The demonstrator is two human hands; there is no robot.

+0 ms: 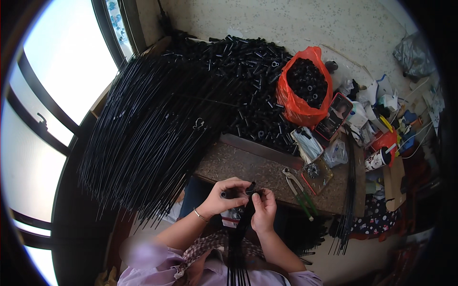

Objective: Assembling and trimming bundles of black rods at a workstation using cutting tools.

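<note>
My left hand (220, 199) is closed round a short black plastic tube (224, 194), whose round hollow end shows at the palm. Beside its fingertips, a second small black part (253, 185) sticks up between the two hands. Thumb and forefinger of my right hand (264, 212) are pinched together right against that part. A thin light line, like a wire, shows at these fingers; what they grip is too small to name. Below the hands, several thin black rods (237, 260) hang down over my lap, their upper ends hidden by the hands.
Long black rods (152, 128) cover the table's left side. Behind lie heaped black tubes (257, 71) and an orange-red bag (307, 112) of small black parts. Green-handled pincers (298, 193), a phone (334, 116), a patterned cup (378, 159) and more rods (349, 190) are at right.
</note>
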